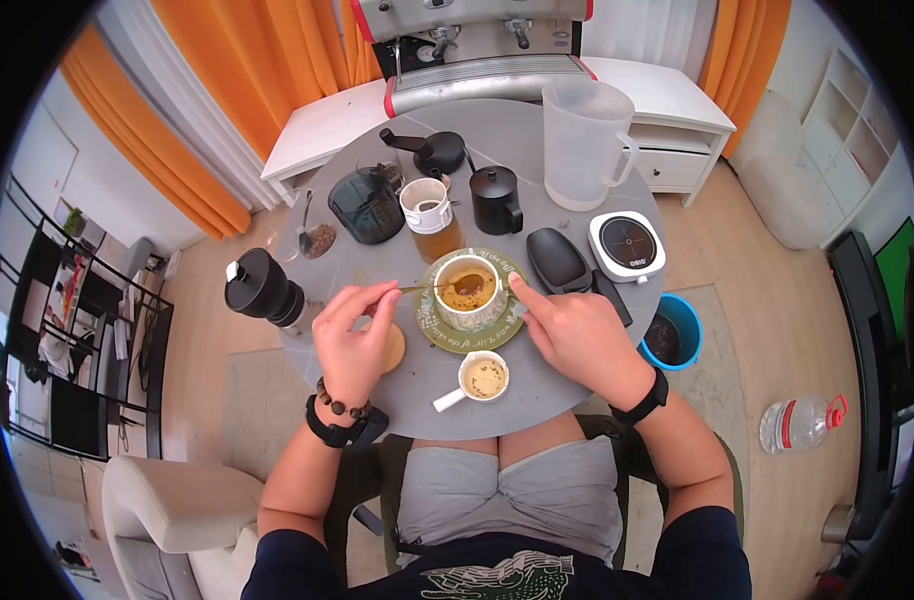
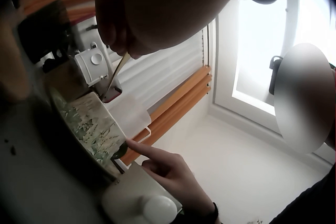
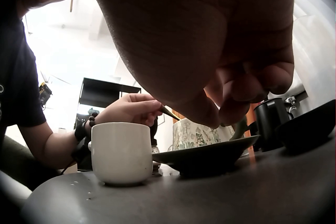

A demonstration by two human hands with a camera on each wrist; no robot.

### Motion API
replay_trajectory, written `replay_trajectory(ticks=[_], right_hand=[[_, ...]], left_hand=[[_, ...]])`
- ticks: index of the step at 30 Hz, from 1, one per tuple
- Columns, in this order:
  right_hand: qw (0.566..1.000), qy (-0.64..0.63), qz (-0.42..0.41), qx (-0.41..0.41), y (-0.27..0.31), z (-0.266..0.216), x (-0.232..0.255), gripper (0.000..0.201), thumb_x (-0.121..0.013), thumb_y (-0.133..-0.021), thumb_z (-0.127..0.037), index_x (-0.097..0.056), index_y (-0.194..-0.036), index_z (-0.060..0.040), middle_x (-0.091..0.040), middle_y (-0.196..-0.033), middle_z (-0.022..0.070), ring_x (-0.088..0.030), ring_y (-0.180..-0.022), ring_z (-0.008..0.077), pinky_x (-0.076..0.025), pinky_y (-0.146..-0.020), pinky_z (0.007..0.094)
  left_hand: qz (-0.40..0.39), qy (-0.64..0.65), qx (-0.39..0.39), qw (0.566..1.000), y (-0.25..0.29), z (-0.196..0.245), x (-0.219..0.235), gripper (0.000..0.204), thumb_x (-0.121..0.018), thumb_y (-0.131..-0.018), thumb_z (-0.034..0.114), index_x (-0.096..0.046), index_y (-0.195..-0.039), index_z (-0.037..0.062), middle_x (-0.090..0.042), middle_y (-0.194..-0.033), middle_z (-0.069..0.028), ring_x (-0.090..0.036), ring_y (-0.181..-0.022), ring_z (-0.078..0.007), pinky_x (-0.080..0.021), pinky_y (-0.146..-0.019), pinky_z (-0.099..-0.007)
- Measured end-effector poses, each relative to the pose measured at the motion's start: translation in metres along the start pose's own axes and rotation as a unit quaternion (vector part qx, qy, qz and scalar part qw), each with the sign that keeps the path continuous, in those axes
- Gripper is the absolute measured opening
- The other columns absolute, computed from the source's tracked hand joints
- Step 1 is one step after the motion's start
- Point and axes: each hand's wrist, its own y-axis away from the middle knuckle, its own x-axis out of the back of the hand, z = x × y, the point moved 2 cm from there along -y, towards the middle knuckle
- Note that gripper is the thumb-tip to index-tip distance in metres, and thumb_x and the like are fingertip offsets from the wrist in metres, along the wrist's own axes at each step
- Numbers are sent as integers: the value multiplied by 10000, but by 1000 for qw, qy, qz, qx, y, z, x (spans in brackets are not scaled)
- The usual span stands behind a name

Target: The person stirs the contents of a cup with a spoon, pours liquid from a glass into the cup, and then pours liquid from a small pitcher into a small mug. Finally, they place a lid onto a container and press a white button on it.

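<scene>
A patterned cup holding brown liquid with foam stands on a green saucer. My left hand pinches the thin handle of a spoon whose far end reaches into the cup. On the cup's right side, the straight index finger of my right hand touches near the handle and rim; its other fingers are bent, as the left wrist view shows on that hand. Nearer the table's front edge is a small white cup with a handle, with pale foamy liquid inside.
Behind the saucer stand a carafe, a black pitcher and a clear jug. A black grinder is left, a round wooden lid by my left hand. Right are a black device, white scale and blue bucket.
</scene>
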Motion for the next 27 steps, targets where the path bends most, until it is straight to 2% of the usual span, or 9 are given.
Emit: replay_trajectory(ticks=[4,10,16,22,27], right_hand=[[1000,2,1,1,0,0,0,517,-740,-1013,-155,-693,-1509,-17,-719,-709,121,-732,-655,311,-584,-623,443],[1000,8,-4,-2,0,0,0,525,-739,-1008,-155,-693,-1513,-18,-713,-698,119,-729,-647,311,-581,-616,446],[1000,0,5,3,0,1,-1,526,-745,-1000,-143,-695,-1507,-14,-709,-694,114,-727,-644,309,-577,-612,448],[1000,1,11,9,1,1,-1,529,-745,-994,-139,-695,-1506,-15,-712,-704,117,-726,-648,311,-573,-612,446],[1000,4,13,7,-1,1,-1,517,-740,-994,-133,-703,-1495,-14,-710,-700,119,-724,-643,311,-573,-607,448]], left_hand=[[-34,29,13,999,3,7,-4,150,-851,-981,5,-866,-1130,-15,-806,-921,-118,-725,-759,-164,-577,-733,-296],[12,-13,4,1000,-2,-1,2,127,-849,-991,16,-863,-1111,-24,-817,-931,-111,-744,-797,-150,-584,-753,-279],[-36,37,24,998,2,4,-4,158,-853,-980,10,-865,-1136,-14,-805,-917,-119,-728,-768,-161,-578,-742,-294],[9,-17,6,1000,-2,-5,1,156,-854,-980,12,-865,-1134,-13,-805,-916,-118,-736,-776,-162,-580,-748,-288],[-22,19,9,1000,-1,5,-1,143,-849,-989,16,-863,-1127,-18,-802,-912,-112,-727,-775,-157,-573,-746,-288]])
